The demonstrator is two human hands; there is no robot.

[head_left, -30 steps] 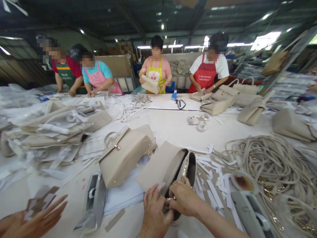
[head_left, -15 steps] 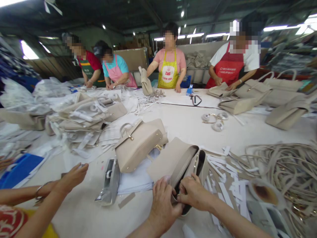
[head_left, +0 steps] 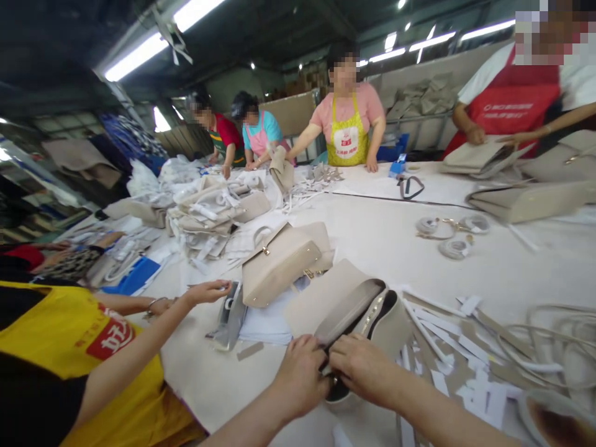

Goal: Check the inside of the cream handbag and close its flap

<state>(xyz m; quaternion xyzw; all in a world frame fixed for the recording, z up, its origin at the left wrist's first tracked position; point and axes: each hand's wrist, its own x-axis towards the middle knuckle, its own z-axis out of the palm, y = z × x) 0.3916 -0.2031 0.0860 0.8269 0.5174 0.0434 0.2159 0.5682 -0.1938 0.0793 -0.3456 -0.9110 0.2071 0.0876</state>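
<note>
Two hands on one beige handbag [head_left: 354, 310], lying open on worktop [head_left: 372, 242] near front edge. Left hand [head_left: 300, 379] and right hand [head_left: 361, 366], fingers pinched shut on near end of bag's open mouth. Zip looks unclosed yet. Finished-looking bag [head_left: 282, 264] lies just behind; co-worker's hand [head_left: 207, 290] beside tape dispenser [head_left: 230, 316].

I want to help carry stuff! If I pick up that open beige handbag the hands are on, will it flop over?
Probably not much: the beige handbag keeps its boxy shape while lying open, so it looks fairly stiff. It may gape, since its top is unzipped. Its smooth sides could be slightly slippery.
</note>
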